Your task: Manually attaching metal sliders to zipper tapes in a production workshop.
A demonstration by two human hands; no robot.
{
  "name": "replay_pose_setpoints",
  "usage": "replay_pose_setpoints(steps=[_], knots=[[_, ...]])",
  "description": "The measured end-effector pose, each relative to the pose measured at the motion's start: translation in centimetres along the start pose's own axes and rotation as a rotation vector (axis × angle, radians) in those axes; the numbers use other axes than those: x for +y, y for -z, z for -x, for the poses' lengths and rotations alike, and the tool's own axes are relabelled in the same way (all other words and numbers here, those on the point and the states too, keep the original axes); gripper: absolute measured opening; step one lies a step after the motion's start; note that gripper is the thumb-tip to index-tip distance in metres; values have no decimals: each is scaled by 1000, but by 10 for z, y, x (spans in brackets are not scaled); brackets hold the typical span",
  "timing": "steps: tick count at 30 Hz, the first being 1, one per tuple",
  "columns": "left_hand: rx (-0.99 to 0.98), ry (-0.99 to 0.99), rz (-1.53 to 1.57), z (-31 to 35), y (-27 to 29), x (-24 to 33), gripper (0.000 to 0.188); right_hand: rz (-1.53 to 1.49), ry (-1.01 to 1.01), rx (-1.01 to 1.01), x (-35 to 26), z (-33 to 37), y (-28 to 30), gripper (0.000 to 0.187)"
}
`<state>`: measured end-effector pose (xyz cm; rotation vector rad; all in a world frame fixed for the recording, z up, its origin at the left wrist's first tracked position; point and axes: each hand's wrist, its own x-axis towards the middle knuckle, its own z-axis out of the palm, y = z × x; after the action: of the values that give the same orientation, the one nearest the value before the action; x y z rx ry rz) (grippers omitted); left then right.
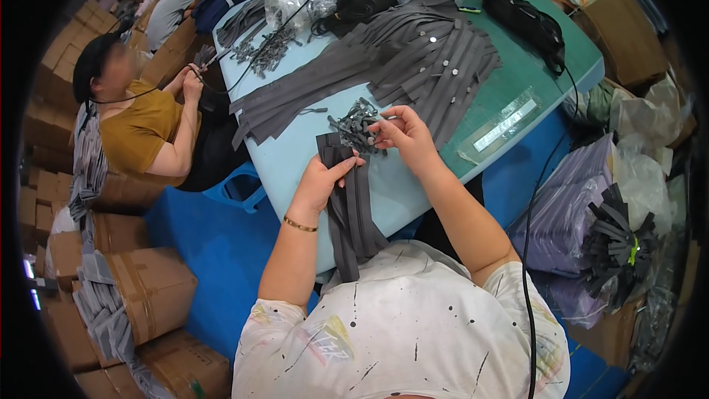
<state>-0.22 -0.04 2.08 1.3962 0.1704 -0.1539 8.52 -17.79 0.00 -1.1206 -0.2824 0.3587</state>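
My left hand (323,181) is closed around a bundle of dark grey zipper tapes (360,214). The bundle runs from the table down to my lap, with its far end sticking out past the fingers. Just beyond it lies a small heap of dark zipper sliders (353,120) with pull tabs. At the heap's right side is my right hand (405,137), its thumb and fingertips pinched together. What sits between those fingertips is too small to make out.
Many grey zipper tapes (421,55) lie fanned across the table (288,177), with small white pieces on them. Another slider heap (262,53) lies far left. A black pouch (524,26) sits far right. A co-worker (151,125) sits left. A black cable (529,273) hangs by my right arm.
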Motion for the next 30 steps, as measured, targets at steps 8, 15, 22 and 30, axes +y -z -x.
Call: replay_pose_setpoints(steps=[8,15,22,30], knots=[[2,-1,76,-2,-2,-3,16,73,-1,-203,14,4,1,17],[52,-20,87,-4,2,-9,16,250,-8,-303,5,11,-7,21],[48,-27,87,-3,-1,-6,13,306,-26,-250,0,11,-6,19],[46,-21,5,-3,-4,-7,16,210,-107,-297,-3,9,-1,20]])
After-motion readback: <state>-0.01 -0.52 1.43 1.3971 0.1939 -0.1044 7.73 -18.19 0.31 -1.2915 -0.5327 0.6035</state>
